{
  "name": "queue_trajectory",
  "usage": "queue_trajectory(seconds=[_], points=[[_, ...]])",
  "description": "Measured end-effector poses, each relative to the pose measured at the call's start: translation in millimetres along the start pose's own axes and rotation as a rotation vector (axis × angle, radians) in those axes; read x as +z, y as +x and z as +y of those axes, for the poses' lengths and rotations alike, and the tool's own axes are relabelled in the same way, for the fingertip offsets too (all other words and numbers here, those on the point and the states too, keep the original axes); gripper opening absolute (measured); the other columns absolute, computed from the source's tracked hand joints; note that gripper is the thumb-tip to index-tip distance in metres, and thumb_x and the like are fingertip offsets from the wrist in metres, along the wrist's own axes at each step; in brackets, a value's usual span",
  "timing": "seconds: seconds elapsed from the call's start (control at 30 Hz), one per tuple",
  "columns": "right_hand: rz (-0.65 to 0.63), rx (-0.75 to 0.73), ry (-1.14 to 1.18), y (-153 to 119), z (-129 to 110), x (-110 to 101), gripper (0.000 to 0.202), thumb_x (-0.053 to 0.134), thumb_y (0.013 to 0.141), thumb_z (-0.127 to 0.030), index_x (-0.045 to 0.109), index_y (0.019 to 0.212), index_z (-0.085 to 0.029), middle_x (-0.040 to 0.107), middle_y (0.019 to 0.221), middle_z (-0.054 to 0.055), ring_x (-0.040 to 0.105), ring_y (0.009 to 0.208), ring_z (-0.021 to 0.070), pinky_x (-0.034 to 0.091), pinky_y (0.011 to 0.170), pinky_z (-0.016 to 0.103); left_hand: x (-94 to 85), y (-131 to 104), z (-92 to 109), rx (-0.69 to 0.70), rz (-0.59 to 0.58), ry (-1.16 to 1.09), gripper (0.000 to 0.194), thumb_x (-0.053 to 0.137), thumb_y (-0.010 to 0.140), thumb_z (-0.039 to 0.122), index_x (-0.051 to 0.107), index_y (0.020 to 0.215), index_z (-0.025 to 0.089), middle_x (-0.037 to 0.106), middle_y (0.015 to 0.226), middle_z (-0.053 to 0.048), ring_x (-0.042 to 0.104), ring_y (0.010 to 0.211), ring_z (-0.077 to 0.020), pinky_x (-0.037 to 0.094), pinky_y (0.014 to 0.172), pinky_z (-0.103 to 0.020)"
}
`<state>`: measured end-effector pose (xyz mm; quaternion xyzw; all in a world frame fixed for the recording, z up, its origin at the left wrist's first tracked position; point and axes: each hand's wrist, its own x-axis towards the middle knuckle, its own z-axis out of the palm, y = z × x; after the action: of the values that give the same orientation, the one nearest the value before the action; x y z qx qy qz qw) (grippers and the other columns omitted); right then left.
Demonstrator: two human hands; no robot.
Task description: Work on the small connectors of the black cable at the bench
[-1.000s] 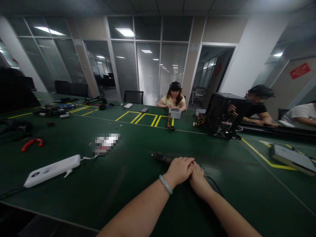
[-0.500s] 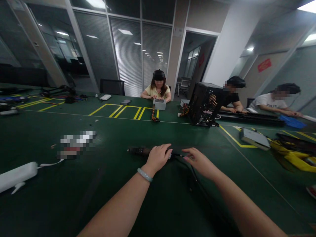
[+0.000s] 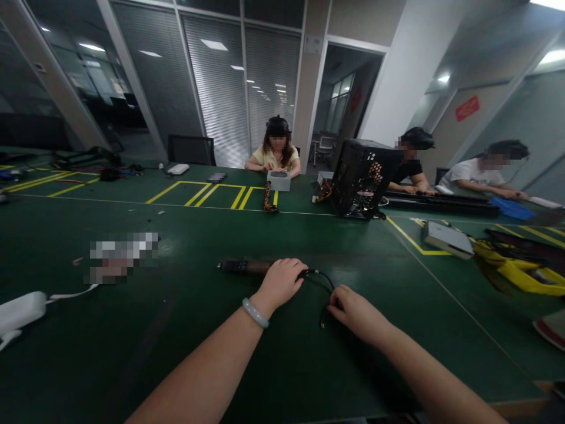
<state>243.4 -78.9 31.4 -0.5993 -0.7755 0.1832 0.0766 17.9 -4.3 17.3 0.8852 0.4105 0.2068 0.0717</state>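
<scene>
A dark, tube-shaped tool [image 3: 249, 267] lies on the green table, pointing left. My left hand [image 3: 285, 281], with a pale bangle at the wrist, is wrapped over its right end. From that end a thin black cable [image 3: 325, 275] curves right and down to my right hand [image 3: 348, 307], whose fingers are pinched on it. A short end of cable hangs below those fingertips.
Across the table [image 3: 198, 229] a person [image 3: 277, 154] handles a grey box [image 3: 279, 180]. A black computer case [image 3: 365, 179] stands right of it, near two more people. A metal box [image 3: 448, 238] and yellow bag [image 3: 529, 275] lie right; a white device [image 3: 22, 312] lies left.
My right hand has moved down and its fingers have closed on the cable, which now bends in a curve. My left hand stays on the tool. The view has shifted slightly.
</scene>
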Motion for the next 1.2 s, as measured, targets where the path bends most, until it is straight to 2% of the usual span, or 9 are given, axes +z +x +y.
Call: queue_trajectory(seconds=[0.17,0.3,0.47,0.67,0.77,0.83,0.9,1.03,1.2], points=[[0.024,0.032,-0.076,21.6,-5.8,0.8,0.016,0.053,0.089,-0.03,0.063,0.089,-0.017,0.061,0.095,0.007,0.061,0.079,0.0178,0.043,0.069,0.027,-2.5,0.7,0.6,-0.024,-0.013,0.0,0.026,0.053,0.091,0.023,0.057,0.117,0.024,0.06,0.117,-0.002,0.055,0.108,-0.0209,0.04,0.096,-0.037],[0.0,0.062,-0.124,34.8,-8.2,-2.0,0.013,0.056,0.082,-0.026,0.064,0.079,-0.015,0.063,0.085,0.009,0.06,0.071,0.0189,0.04,0.062,0.027,-4.7,0.8,-0.6,-0.039,-0.036,-0.02,0.022,0.056,0.088,0.024,0.059,0.11,0.024,0.061,0.111,-0.002,0.056,0.103,-0.0211,0.042,0.092,-0.037],[-0.014,0.032,-0.034,54.5,-7.5,-8.6,0.009,0.064,0.074,-0.023,0.064,0.07,-0.015,0.065,0.077,0.007,0.059,0.068,0.018,0.037,0.058,0.025,-9.0,1.4,-0.1,-0.045,-0.081,0.005,0.019,0.059,0.084,0.023,0.06,0.103,0.024,0.061,0.106,-0.001,0.057,0.099,-0.0205,0.042,0.087,-0.035],[-0.1,-0.036,0.298,75.0,1.9,-6.8,0.025,0.047,0.092,-0.032,0.068,0.097,-0.019,0.071,0.084,0.002,0.057,0.055,0.0093,0.041,0.052,0.019,-10.9,3.0,-1.1,-0.029,-0.085,0.019,0.018,0.06,0.082,0.022,0.058,0.099,0.024,0.061,0.101,0.0,0.058,0.094,-0.0193,0.043,0.081,-0.033],[0.009,-0.008,0.637,83.1,4.4,0.9,0.026,0.051,0.09,-0.034,0.069,0.1,-0.018,0.072,0.089,0.003,0.053,0.05,0.0088,0.039,0.047,0.019,-9.1,5.4,-4.0,-0.022,-0.067,0.027,0.018,0.06,0.081,0.021,0.058,0.098,0.024,0.061,0.099,-0.001,0.058,0.092,-0.02,0.043,0.079,-0.033],[0.115,0.015,0.75,85.8,1.9,5.2,0.027,0.053,0.088,-0.035,0.069,0.103,-0.018,0.072,0.09,0.004,0.051,0.048,0.0091,0.038,0.045,0.02,-7.3,7.2,-5.8,-0.026,-0.045,0.049,0.019,0.06,0.08,0.02,0.058,0.098,0.023,0.061,0.098,-0.002,0.058,0.091,-0.0208,0.043,0.079,-0.034],[0.144,-0.002,0.743,84.8,-2.0,7.5,0.026,0.054,0.088,-0.035,0.07,0.102,-0.02,0.072,0.087,0.002,0.055,0.052,0.0109,0.04,0.05,0.022,-5.3,8.3,-7.2,-0.03,-0.028,0.068,0.018,0.061,0.079,0.02,0.058,0.097,0.023,0.061,0.097,-0.002,0.058,0.091,-0.0211,0.043,0.08,-0.035],[0.081,-0.043,0.602,74.0,-1.6,6.8,0.023,0.057,0.088,-0.034,0.07,0.103,-0.022,0.07,0.077,0.0,0.063,0.071,0.015,0.043,0.066,0.024,-2.2,7.5,-8.2,-0.015,-0.018,0.066,0.016,0.062,0.083,0.023,0.058,0.098,0.022,0.06,0.1,-0.002,0.057,0.093,-0.0204,0.043,0.081,-0.034],[-0.072,0.006,0.555,64.4,17.9,4.2,0.029,0.067,0.081,-0.032,0.064,0.108,-0.021,0.07,0.084,0.0,0.063,0.073,0.0146,0.043,0.063,0.023,0.8,6.8,-7.9,-0.02,-0.02,0.065,0.019,0.066,0.085,0.03,0.058,0.101,0.024,0.061,0.102,0.0,0.058,0.094,-0.0202,0.044,0.083,-0.036]])
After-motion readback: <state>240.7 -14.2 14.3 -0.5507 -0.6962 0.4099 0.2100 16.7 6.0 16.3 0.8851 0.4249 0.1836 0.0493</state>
